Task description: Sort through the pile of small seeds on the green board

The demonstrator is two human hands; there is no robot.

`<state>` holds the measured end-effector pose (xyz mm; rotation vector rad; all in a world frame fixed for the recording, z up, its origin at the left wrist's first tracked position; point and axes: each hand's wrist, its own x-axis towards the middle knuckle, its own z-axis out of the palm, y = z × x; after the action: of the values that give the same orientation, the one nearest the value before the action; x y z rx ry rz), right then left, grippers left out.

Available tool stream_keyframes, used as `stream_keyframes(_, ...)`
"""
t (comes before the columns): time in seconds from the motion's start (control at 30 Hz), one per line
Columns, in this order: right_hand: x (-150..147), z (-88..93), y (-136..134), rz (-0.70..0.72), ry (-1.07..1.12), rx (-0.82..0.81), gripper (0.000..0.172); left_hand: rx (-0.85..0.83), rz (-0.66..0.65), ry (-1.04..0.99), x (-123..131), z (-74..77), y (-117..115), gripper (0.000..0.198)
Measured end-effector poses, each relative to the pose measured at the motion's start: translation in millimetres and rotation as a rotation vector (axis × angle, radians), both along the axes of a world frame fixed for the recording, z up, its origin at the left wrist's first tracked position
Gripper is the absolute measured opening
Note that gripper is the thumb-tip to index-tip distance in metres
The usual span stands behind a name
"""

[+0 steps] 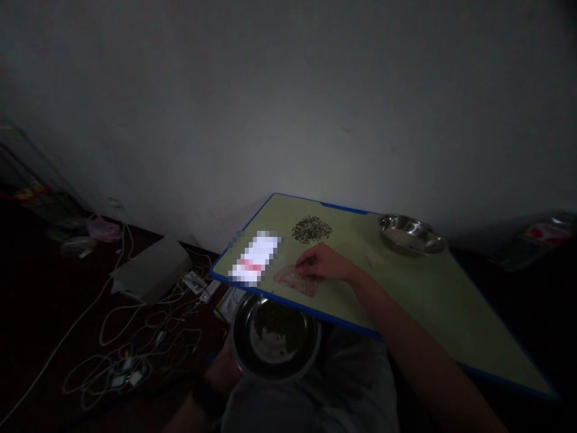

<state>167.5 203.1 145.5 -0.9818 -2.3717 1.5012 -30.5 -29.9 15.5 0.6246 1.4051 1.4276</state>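
On the near left of the table (451, 313), a protractor (292, 278) seems pinched in the right hand (322, 263). A near bowl (243, 340) is gripped by the left hand (225, 365) (fingers mostly hidden). Greenish bits (282, 322) seem already gathered inside; a speckled pile (311, 230), farther off, is apparently left.

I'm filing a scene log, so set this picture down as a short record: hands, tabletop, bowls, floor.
Left hand: at the side of the lower metal bowl; fingers mostly hidden
Right hand: over the table, fingertips at the clear protractor; grip unclear
Tabletop: small mixed pile, bright pixelated panel, protractor, upper metal bowl
Lower bowl: dark greenish contents, below the table's near edge
Floor: tangled cables, box
Light: dim
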Motion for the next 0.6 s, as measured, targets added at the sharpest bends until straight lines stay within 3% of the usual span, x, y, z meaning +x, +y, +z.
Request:
stream_keyframes(0.1, -5, -4.7, -5, 0.043, -0.001, 0.006, 0.017, -0.037, -0.016, 0.214, -4, -7.9, 2, 0.054)
stream_keyframes(0.27, -5, -2.1, -9, 0.116, 0.006, -0.02, 0.019, 0.057, -0.043, 0.307, -10, -21.5, 0, 0.058)
stream_keyframes(0.4, -4, -1.2, -7, 0.111, 0.02, -0.046, 0.021, 0.047, -0.037, 0.255, -11, -21.9, 0, 0.047)
stream_keyframes(0.6, -3, -3.5, -4, 0.115, 0.041, -0.093, 0.025, 0.082, -0.103, 0.183, -10, -29.3, 3, 0.057)
